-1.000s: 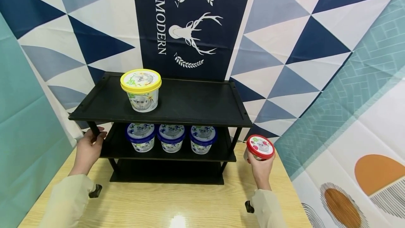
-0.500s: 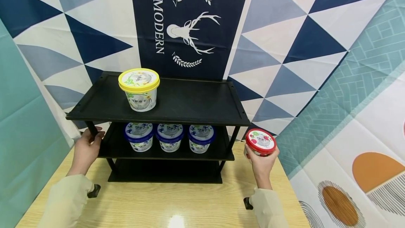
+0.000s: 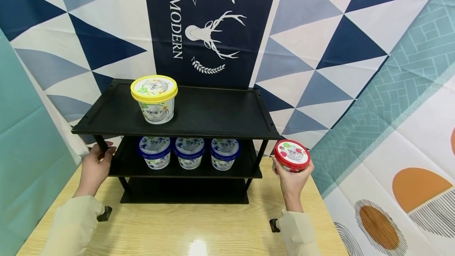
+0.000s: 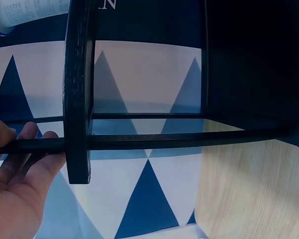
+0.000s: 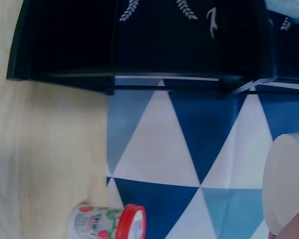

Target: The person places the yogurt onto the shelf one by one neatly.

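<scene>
In the head view my left hand (image 3: 93,171) grips the left upright post of a black three-tier rack (image 3: 217,110). The left wrist view shows thumb and fingers around that post (image 4: 35,145). At the rack's right, my right hand (image 3: 295,183) holds a red-lidded paper tub (image 3: 292,155) in the air, lid up. Its pale base (image 5: 284,184) shows at the right edge of the right wrist view. A yellow-lidded tub (image 3: 155,102) stands on the top tier, left of centre. Three blue-lidded tubs (image 3: 189,153) stand in a row on the middle tier.
A second red-lidded tub (image 5: 107,221) stands on the wooden table (image 3: 170,224), seen only in the right wrist view. The bottom tier (image 3: 185,192) lies low under the rack. Patterned cloth walls (image 3: 309,23) close in the back and sides.
My right hand has raised the red-lidded tub a little. The left hand keeps its grip on the post. The head view has shifted slightly.
</scene>
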Motion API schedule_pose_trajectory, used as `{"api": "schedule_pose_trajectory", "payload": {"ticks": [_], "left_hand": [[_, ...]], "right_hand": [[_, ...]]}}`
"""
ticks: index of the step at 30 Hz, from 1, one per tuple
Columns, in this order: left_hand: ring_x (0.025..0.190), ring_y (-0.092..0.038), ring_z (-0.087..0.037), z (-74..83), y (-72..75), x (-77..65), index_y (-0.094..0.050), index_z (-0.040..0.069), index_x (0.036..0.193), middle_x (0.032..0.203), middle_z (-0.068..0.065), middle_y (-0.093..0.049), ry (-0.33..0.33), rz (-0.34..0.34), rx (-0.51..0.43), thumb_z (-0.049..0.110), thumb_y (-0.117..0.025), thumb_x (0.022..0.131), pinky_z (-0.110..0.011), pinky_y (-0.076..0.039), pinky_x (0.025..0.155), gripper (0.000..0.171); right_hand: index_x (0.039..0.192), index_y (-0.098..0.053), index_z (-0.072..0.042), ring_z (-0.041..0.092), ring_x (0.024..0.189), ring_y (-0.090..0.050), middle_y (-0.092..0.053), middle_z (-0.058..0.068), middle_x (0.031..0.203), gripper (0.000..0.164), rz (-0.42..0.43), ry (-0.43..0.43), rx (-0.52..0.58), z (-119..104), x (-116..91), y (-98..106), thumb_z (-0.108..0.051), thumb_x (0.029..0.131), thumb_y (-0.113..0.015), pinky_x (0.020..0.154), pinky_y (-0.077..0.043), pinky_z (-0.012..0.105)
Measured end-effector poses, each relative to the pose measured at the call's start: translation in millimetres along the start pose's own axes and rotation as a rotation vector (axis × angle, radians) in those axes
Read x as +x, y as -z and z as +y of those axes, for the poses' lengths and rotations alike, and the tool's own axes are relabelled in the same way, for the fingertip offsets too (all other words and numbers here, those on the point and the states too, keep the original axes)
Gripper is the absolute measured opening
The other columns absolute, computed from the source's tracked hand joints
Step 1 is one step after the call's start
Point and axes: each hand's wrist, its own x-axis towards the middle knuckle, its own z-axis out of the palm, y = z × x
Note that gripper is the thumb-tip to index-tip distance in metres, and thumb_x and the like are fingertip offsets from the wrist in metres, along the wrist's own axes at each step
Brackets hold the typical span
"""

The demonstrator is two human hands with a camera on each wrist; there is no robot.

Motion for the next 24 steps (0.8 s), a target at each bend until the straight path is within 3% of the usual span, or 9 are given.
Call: {"api": "schedule_pose_trajectory", "payload": {"ticks": [4, 11, 24], "left_hand": [[0.079, -0.038, 0.024, -0.6, 0.5, 0.3, -0.054, 0.002, 0.118, 0.108, -0.017, -0.062, -0.002, -0.002, -0.004, 0.018, -0.042, 0.098, -0.007, -0.038, 0.067, 0.027], [0.079, -0.039, 0.024, -0.9, 1.4, -0.1, -0.055, 0.004, 0.118, 0.102, 0.0, -0.061, -0.003, 0.001, -0.006, 0.018, -0.043, 0.098, -0.006, -0.038, 0.068, 0.027], [0.079, -0.036, 0.024, -2.1, 0.9, 1.1, -0.053, 0.003, 0.12, 0.112, -0.021, -0.061, 0.006, -0.027, -0.002, 0.02, -0.042, 0.099, -0.009, -0.038, 0.066, 0.029]], "right_hand": [[0.138, -0.025, -0.012, 0.012, 0.125, -0.039, -0.038, 0.002, 0.137, 0.095, 0.003, 0.04, 0.004, -8.3, -0.3, -0.1, -0.004, 0.065, -0.084, 0.097, -0.041, 0.02], [0.138, -0.024, -0.011, 0.012, 0.126, -0.038, -0.037, 0.002, 0.137, 0.093, 0.007, 0.073, -0.01, -24.4, -1.9, 0.9, -0.004, 0.066, -0.084, 0.098, -0.042, 0.021], [0.138, -0.025, -0.01, 0.011, 0.125, -0.039, -0.039, 0.0, 0.136, 0.093, 0.017, 0.07, -0.014, -62.3, -5.7, -2.1, -0.007, 0.066, -0.084, 0.096, -0.044, 0.022]]}}
